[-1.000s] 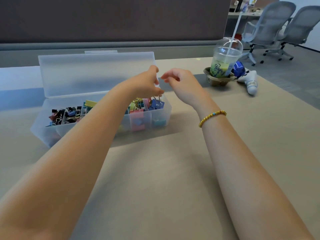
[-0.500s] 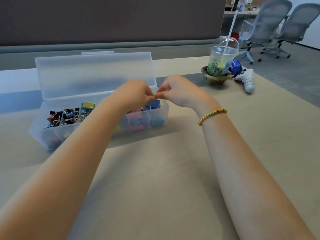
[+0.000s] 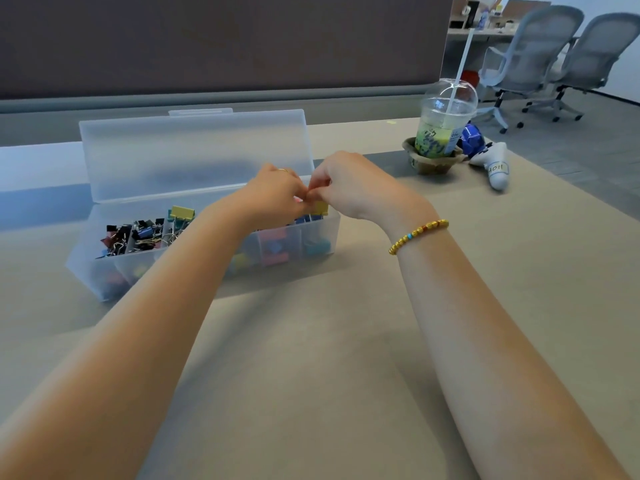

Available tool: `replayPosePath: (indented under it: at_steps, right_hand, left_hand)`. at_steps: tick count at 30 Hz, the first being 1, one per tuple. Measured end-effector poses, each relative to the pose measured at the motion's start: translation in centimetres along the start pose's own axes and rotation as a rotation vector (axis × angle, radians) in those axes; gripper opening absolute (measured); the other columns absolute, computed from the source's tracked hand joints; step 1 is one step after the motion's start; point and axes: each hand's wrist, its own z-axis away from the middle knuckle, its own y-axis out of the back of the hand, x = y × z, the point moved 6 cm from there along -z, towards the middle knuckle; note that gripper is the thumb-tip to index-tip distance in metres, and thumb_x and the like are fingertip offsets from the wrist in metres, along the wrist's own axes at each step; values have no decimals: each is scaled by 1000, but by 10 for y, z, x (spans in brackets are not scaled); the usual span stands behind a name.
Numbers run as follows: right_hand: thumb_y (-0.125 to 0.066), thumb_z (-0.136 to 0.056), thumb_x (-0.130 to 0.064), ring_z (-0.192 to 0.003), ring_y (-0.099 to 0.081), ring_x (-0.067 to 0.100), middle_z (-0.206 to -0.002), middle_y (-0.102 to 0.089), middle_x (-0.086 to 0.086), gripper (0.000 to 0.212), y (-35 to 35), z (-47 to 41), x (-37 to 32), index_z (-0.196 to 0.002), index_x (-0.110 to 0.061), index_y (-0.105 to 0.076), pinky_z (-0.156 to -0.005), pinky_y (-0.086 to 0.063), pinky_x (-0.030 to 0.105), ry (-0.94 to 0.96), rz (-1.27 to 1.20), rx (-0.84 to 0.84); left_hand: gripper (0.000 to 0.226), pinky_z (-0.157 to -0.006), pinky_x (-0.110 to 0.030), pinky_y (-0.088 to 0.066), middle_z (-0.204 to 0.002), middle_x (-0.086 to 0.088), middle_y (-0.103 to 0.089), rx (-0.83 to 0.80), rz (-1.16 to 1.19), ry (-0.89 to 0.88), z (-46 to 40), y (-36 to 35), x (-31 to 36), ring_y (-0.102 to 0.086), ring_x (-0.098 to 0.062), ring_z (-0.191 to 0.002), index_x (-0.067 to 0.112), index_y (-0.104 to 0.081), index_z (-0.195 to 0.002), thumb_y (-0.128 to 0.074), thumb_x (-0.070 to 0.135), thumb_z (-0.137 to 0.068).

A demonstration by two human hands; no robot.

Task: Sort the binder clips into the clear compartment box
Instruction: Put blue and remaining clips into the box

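Over the right end of the clear compartment box (image 3: 194,271), lid raised: left hand (image 3: 277,199) and right hand (image 3: 349,188), fingertips together, grip clamped on a yellow binder clip (image 3: 320,207). Sorted binder clips (image 3: 138,233) inside, partly hidden behind the left forearm. Far right on the tabletop (image 3: 311,375): iced drink cup (image 3: 441,129) with straw, near a white controller (image 3: 495,168). Beyond: office chairs (image 3: 554,60).

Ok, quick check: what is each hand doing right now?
Left hand: fingers curled, pinching something small; what it is cannot be told.
Right hand: fingers curled, pinching a yellow binder clip over the clear compartment box.
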Motion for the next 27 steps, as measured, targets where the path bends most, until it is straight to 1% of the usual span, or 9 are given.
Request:
replayPosePath:
  at_steps: [2,4,6,10,14,17,21,24,27]
  right_hand:
    - [-56,-91,-23,-86,-58,24,-94,-66,9,17,-3,-1,5,-92,-18,-73,-71,-46,31,-34,5,-11]
    - [-56,-92,-23,-89,-57,22,-96,-64,6,16,-4,-2,9,-95,-18,-70,-71,-43,29,-52,23,-14]
    - [-55,-93,-22,-89,-54,19,-97,-59,2,13,-3,-2,10,-98,-18,-67,-71,-38,27,-46,-6,4]
    - [-54,-94,-20,-92,-53,17,-101,-61,1,18,-6,-4,8,-103,-17,-70,-75,-41,27,-16,9,0]
    - [-55,-94,-22,-100,-54,23,-110,-59,6,22,-10,-10,8,-110,-18,-69,-82,-46,32,-62,129,52]
    - [-48,-97,-16,-110,-48,20,-111,-53,0,28,-9,-8,-8,-119,-21,-64,-92,-43,33,44,65,103]
    - [-39,-96,-3,-119,-42,21,-128,-54,-4,41,-34,-9,-35,-119,-24,-65,-102,-39,39,160,113,-52]
    - [-36,-94,-3,-109,-51,25,-126,-60,2,43,-46,-8,-36,-117,-25,-65,-95,-46,37,109,88,-130]
    - [-36,-95,-4,-110,-52,19,-128,-59,2,43,-38,-3,-32,-123,-22,-62,-85,-44,25,64,-79,-60]
  left_hand:
    - [40,-103,-38,-28,-129,-9,-50,-15,50,4,2,1,1,-34,-27,-121,25,-58,-125,-45,43,-92]
    - [41,-102,-36,-33,-133,-6,-47,53,264,22,8,11,-3,-38,-21,-120,26,-48,-134,-47,36,-94]
    - [35,-91,-27,-39,-132,-3,-49,186,418,41,17,28,-17,-45,-14,-108,22,-51,-131,-44,23,-97]
    - [31,-66,-18,-40,-121,-6,-59,317,394,153,39,41,-52,-50,-15,-91,18,-60,-122,-40,16,-98]
    - [29,-82,-25,-37,-117,-7,-59,277,325,149,54,36,-59,-49,-14,-99,18,-64,-117,-43,17,-97]
    - [29,-91,-27,-38,-124,-6,-56,278,286,133,61,37,-62,-48,-19,-114,17,-63,-117,-43,19,-97]
    - [32,-95,-26,-37,-130,-6,-54,273,289,147,71,34,-73,-47,-21,-119,15,-64,-117,-39,9,-97]
    - [41,-88,-26,-43,-135,-6,-50,220,278,148,77,23,-77,-44,-22,-123,13,-64,-118,-34,-2,-95]
    - [39,-82,-29,-47,-136,-6,-51,226,295,137,81,20,-75,-40,-22,-127,18,-58,-125,-34,4,-96]
